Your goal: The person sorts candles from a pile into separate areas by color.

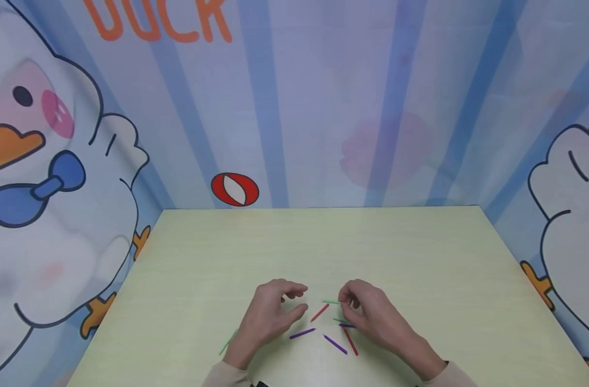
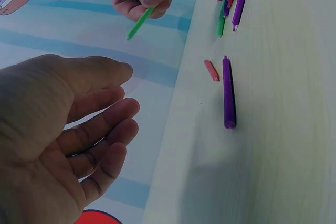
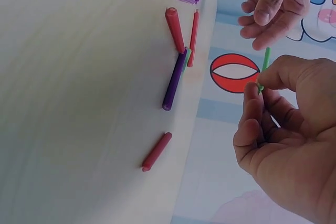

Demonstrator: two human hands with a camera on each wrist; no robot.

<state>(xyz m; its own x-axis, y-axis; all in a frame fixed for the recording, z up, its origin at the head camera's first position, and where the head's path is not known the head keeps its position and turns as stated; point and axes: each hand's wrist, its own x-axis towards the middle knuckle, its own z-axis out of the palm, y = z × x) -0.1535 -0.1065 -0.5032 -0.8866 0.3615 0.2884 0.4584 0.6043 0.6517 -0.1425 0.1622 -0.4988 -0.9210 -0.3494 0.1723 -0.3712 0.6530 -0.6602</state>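
My right hand (image 1: 372,314) pinches a thin green candle (image 1: 330,301) between thumb and fingertips; the candle (image 2: 139,24) is held above the table in the left wrist view. To its left, my left hand (image 1: 270,312) hovers with relaxed, parted fingers and holds nothing. Between and below the hands lie a red candle (image 1: 320,313), a purple candle (image 1: 302,333), another purple candle (image 1: 335,344) and a dark red candle (image 1: 350,341). A third purple candle (image 1: 346,325) and a second green candle (image 1: 340,320) are partly hidden by my right hand.
One more green candle (image 1: 228,342) lies beside my left wrist. The pale yellow table (image 1: 396,242) meets a blue striped backdrop (image 1: 314,107) with cartoon ducks. A red candle (image 3: 156,153) lies apart from the others in the right wrist view.
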